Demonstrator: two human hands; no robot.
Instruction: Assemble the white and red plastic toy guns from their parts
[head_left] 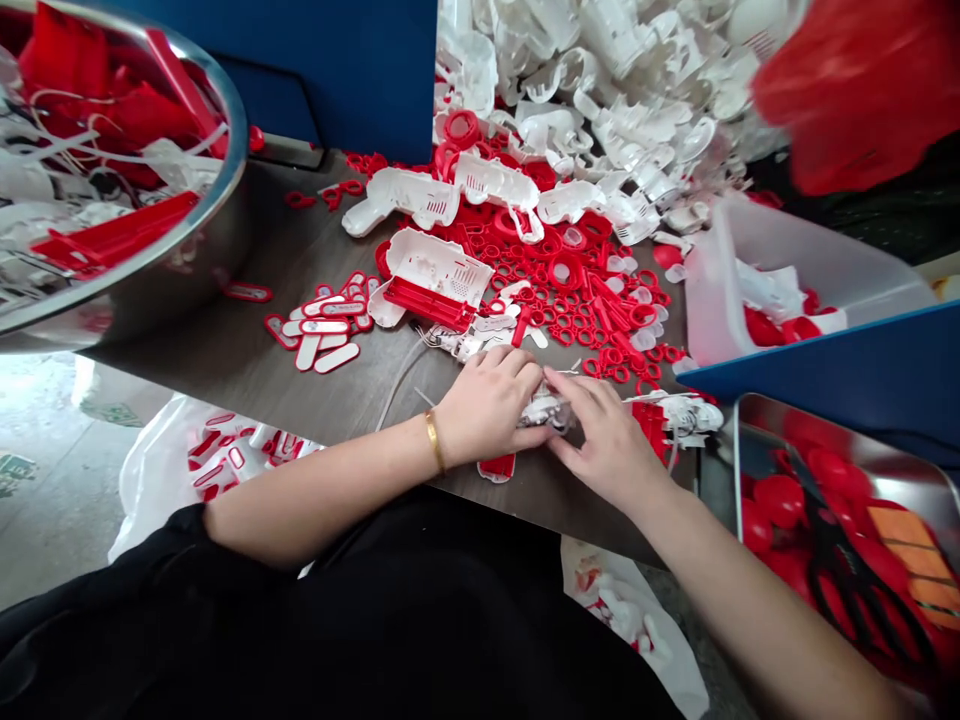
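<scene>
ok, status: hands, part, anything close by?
Left hand, right hand holding whitish part between them. Red-and-white piece close by left thumb. Red rings beyond.

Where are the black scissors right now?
The black scissors are at the lower right of the head view, in the metal tray, among red round pieces, just left of the orange block.

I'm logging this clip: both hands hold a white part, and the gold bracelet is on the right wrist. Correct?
The bracelet is on the left wrist, not the right, in the head view. The left hand and right hand hold the white part.
</scene>
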